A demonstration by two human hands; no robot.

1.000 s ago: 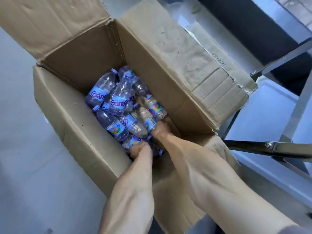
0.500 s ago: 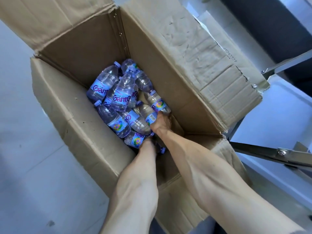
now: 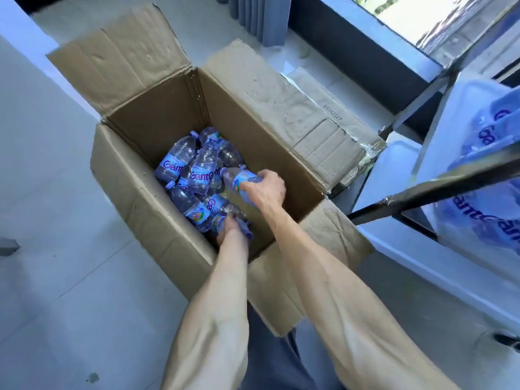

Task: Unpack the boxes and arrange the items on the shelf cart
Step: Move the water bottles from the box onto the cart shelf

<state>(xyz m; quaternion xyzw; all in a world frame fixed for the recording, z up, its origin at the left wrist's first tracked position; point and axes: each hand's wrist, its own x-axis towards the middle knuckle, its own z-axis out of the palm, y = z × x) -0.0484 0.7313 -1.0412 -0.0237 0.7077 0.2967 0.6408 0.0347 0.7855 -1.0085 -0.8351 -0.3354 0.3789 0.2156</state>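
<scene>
An open cardboard box (image 3: 157,209) stands on the floor with several small water bottles (image 3: 201,171) with purple labels lying in a heap at its bottom. My right hand (image 3: 266,188) is inside the box and grips two bottles (image 3: 242,180), lifted above the heap. My left hand (image 3: 229,235) reaches down by the near wall and grips another bottle (image 3: 218,222) at the bottom; its fingers are partly hidden. The shelf cart (image 3: 439,184), a dark metal frame with white shelves, stands to the right.
More bottles (image 3: 489,153) with the same labels lie on the cart's upper shelf at the right. The box's flaps (image 3: 295,108) stick out on all sides; one reaches the cart. Pale tiled floor (image 3: 56,249) lies to the left, a dark wall and window behind.
My right hand has closed on bottles and raised them off the heap. My left hand stays low on a bottle. The camera has pulled back, showing the cart's shelf.
</scene>
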